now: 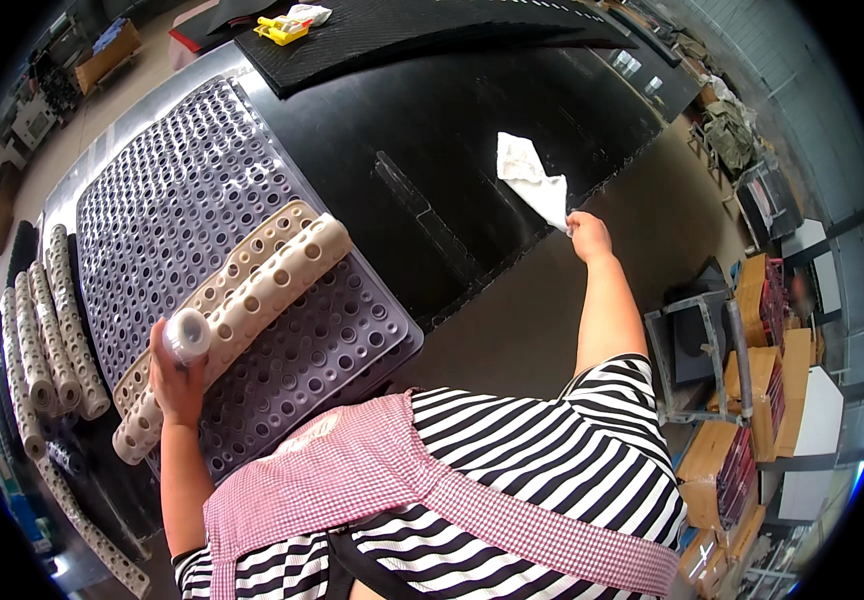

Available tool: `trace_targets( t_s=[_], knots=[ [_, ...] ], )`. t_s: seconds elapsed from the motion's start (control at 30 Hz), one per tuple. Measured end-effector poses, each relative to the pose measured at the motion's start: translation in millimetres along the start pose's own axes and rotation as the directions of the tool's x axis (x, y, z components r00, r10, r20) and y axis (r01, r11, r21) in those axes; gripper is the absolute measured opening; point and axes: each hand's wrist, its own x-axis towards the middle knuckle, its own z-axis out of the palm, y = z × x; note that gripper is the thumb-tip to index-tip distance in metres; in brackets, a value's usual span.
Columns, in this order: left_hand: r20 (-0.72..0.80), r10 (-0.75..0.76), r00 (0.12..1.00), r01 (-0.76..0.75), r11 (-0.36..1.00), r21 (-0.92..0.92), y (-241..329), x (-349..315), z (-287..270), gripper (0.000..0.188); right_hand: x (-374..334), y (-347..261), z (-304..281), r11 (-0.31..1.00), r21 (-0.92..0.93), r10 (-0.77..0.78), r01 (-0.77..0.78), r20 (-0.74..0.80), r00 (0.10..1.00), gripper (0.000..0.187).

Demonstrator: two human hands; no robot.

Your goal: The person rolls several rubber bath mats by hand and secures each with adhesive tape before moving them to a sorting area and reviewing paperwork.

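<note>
My left hand [176,385] is wrapped round a clear roll with a pale round core [188,334], which looks like packing tape. It is beside a rolled beige mat with round holes [277,270], whose far end is partly unrolled along one side. That roll lies slantwise across a flat purple-grey mat full of holes [182,170] on the table. My right arm is stretched out to the right, and my right hand [590,237] pinches a corner of a white cloth [532,180]. The cloth hangs out over the black tabletop's edge.
Several rolled mats [47,335] stand at the left of the table. Black sheets [402,40] lie at the far side, with a yellow tray [282,30] on them. To the right are a metal-framed trolley [697,340] and cardboard boxes [717,470]. The black tabletop [382,130] ends in a ragged edge.
</note>
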Motion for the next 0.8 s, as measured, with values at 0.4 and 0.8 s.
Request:
trace_targets(
  t_s=[0.4,0.8],
  knots=[
    [-0.048,0.098,0.994,-0.096,0.995,0.041,6.4,4.7,-8.7,0.079,-112.2,-291.3,-22.3,0.611,0.303,-0.671,0.732,-0.294,0.681,0.025],
    [-0.007,0.095,0.995,-0.095,0.995,0.018,6.3,-0.3,-14.5,0.085,-213.4,-521.9,39.9,0.251,0.876,-0.95,0.411,0.141,0.278,0.049]
  ],
)
